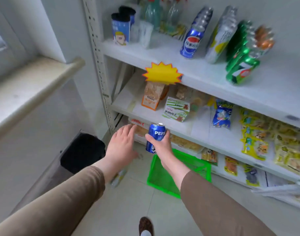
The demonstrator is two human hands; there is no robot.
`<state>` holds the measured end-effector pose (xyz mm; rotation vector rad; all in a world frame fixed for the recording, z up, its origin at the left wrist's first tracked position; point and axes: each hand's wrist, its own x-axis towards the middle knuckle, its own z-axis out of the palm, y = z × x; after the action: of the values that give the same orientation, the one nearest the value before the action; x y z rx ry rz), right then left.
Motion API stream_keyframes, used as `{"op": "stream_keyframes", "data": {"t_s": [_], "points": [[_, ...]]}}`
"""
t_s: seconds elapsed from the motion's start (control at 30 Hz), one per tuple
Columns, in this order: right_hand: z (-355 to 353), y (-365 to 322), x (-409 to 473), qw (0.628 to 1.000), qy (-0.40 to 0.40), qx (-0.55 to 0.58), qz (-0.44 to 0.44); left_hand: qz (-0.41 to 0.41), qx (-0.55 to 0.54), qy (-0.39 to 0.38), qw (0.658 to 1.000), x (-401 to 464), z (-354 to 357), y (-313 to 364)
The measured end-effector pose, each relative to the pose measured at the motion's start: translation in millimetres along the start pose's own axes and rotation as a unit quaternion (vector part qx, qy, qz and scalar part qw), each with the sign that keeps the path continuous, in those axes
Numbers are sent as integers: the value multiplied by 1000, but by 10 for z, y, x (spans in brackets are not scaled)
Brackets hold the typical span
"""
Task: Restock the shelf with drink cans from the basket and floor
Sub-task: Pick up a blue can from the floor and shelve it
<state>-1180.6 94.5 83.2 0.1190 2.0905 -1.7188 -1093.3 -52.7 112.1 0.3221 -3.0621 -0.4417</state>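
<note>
Fingers of the right hand clamp a blue Pepsi can, near upright, top tilted slightly right, above the green basket, before the shelf. Left hand spread, holding nothing.

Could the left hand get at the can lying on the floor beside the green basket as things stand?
Probably yes. The left hand is open and holds nothing, and it hangs right above the can on the floor, left of the green basket. Nothing lies between them; only the person's own forearm partly hides the can.
</note>
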Motion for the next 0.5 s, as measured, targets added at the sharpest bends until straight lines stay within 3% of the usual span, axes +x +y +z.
{"op": "stream_keyframes", "data": {"t_s": [0.17, 0.37, 0.5], "points": [[-530, -1090, -281, 998, 10, 50, -48, 68, 16, 41, 997, 285, -997, 688], [-1195, -1852, -284, 993, 26, 70, -86, 98, 25, 49, 994, 639, -1555, 1450], [-1512, -2198, -9, 991, 49, -1, -123, 84, 25, 47, 995, 1031, -1721, 1700]]}}
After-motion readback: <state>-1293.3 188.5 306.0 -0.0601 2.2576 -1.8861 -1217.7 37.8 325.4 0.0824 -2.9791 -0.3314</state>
